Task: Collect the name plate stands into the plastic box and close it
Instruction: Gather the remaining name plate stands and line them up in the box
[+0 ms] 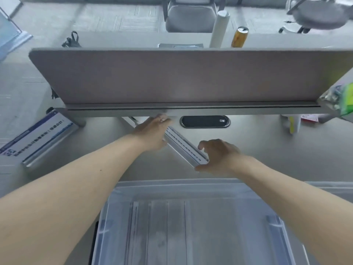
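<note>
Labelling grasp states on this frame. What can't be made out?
All head view:
1) The far end of the held name plate stand is hidden under the left hand, so that hand's grip is unclear.
2) The near side of the plastic box is cut off by the bottom edge.
3) The stands inside the box are blurred, count unclear.
4) The print on the stand at left is too blurred to read.

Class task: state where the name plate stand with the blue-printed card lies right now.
Head view: the blue-card stand lies at the far left of the desk, left of the left hand, near the divider's left end.

Soft even light, blurred, bowed edges.
</note>
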The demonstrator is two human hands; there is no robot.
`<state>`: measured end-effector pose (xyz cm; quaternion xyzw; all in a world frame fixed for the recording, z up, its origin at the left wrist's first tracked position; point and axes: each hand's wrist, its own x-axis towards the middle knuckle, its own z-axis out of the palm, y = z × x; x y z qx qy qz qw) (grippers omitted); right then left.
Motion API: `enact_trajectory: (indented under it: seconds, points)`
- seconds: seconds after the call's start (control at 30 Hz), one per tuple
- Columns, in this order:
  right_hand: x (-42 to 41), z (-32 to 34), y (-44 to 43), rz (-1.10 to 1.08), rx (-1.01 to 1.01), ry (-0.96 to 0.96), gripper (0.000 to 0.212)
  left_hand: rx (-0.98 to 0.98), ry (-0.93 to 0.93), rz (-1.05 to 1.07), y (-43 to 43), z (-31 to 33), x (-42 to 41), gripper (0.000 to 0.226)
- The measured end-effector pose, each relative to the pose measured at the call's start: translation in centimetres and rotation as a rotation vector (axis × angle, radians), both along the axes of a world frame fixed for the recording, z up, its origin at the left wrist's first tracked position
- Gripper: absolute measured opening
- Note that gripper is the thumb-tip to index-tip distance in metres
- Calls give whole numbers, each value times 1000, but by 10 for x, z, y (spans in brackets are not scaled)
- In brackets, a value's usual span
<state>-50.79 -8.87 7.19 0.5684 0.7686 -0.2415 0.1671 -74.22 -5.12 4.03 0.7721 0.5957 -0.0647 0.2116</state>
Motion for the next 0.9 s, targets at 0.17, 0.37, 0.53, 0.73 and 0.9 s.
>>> enact_trajectory:
  seconds: [0.17, 0.37, 0.53, 0.73, 0.9]
  points:
    - [3, -22, 9, -7, 82, 29, 26, 102, -106, 48, -6, -12, -16, 27]
    - [27, -42, 33, -183, 19, 275, 18, -81, -389, 476, -23, -17, -26, 10]
    - [25, -64, 39, -314, -12, 409, 8, -224, -787, 843, -38, -40, -29, 12]
    - [31, -53, 31, -382, 97, 541, 24, -213, -866, 882, -47, -18, -28, 14]
    - [35, 4, 23, -485, 121, 772, 39, -157, -1016, 935, -48, 47, -22, 23]
